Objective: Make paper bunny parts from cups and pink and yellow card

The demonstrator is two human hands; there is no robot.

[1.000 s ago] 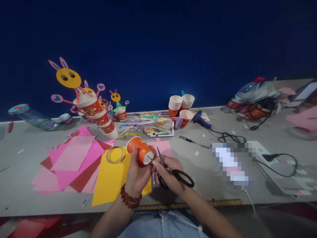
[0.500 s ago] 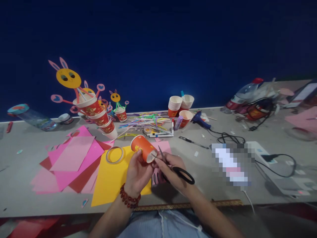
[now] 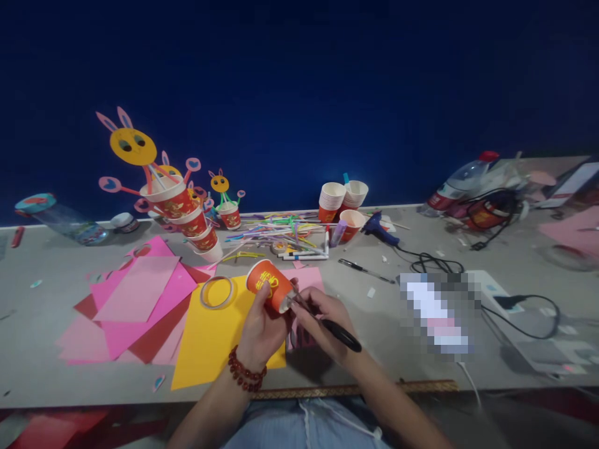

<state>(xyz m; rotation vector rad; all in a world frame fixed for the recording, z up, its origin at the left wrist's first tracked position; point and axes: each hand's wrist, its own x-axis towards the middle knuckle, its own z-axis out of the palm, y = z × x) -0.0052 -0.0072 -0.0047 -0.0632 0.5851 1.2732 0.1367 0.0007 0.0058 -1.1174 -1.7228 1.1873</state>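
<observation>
An orange paper cup [image 3: 269, 282] with yellow lettering lies tilted in my left hand [image 3: 262, 324], its base turned towards my right. The fingers of that hand wrap round the cup's side, with the thumb on the front. My right hand [image 3: 330, 318] grips black-handled scissors [image 3: 340, 335] by the blades, close to their tips. The tips touch the cup's base; how deep they go in cannot be made out. Beneath my hands are a yellow paper sheet [image 3: 201, 349] and a pink sheet [image 3: 312, 279]. A roll of tape [image 3: 216, 292] rests on the yellow one.
Pink and red paper sheets [image 3: 135, 290] pile up at the left. Behind them stand stacked cups with a bunny figure [image 3: 133, 147]. Several coloured sticks [image 3: 281, 231], stacked cups [image 3: 332, 198], a blue glue gun [image 3: 381, 229], a pen [image 3: 365, 270] and bottles [image 3: 461, 184] lie farther back.
The scissors have turned, with their blades now together and their tips at the cup's base. The cup has rolled a little, bringing more of its lettering into sight.
</observation>
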